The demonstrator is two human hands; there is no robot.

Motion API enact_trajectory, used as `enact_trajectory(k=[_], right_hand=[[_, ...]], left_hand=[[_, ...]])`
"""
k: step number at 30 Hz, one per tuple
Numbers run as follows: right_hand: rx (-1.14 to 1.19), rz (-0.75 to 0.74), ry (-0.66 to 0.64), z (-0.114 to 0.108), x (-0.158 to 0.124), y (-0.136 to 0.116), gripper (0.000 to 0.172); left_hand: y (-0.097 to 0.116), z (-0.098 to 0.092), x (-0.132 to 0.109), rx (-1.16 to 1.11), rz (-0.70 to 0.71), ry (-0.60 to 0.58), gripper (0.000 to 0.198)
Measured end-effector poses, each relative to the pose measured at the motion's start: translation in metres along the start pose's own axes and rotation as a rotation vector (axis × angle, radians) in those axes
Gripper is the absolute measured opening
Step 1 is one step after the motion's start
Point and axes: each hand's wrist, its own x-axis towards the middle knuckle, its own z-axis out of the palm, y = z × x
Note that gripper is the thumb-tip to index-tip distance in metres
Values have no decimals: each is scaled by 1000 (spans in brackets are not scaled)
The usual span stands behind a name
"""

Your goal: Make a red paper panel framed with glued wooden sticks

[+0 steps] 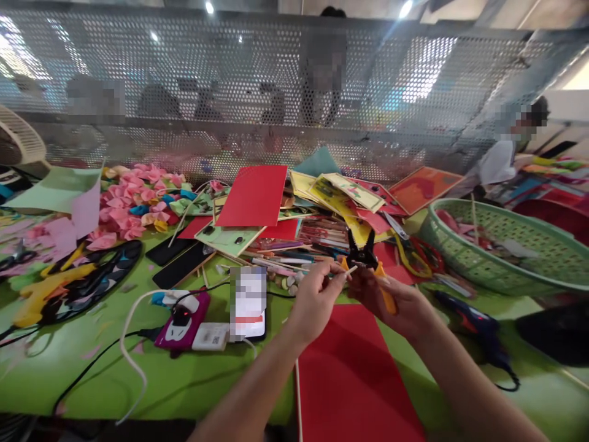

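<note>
My left hand (317, 298) pinches a thin pale wooden stick (351, 270) between thumb and fingers. Wrapped round the yellow handles of wire strippers (362, 250) is my right hand (398, 301); the black jaws point up and away from me, spread apart. The stick's tip is close to the tool's pivot, but I cannot tell whether they touch. Below both hands lies a red sheet (354, 374) with a pale strip along its left edge. Pens and sticks (288, 261) are heaped just beyond my left hand.
A phone (252, 301) and purple power strip (184, 319) with cables sit to the left. Yellow (55, 288) and blue (473, 319) glue guns flank the work. A green basket (501, 264) stands right; pink paper flowers (133, 196) pile up left. A perforated metal screen (207, 80) rises behind.
</note>
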Motion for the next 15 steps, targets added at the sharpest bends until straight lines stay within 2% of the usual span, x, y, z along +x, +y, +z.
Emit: enact_trajectory(k=[4, 7, 9, 11, 13, 15], right_hand=[[115, 51, -67, 5, 0, 11, 38], [239, 89, -101, 8, -2, 12, 33], [251, 105, -51, 7, -5, 10, 27], [191, 115, 61, 3, -9, 8, 23], [106, 113, 139, -1, -11, 5, 25], [17, 81, 128, -3, -12, 2, 32]], left_hand=[[0, 2, 1, -104, -24, -47, 17], [-1, 3, 2, -147, -22, -87, 15], [-2, 4, 2, -94, 26, -64, 13], [-2, 3, 2, -19, 91, -16, 13], [-1, 1, 2, 36, 109, 22, 13], [1, -1, 2, 57, 86, 42, 14]])
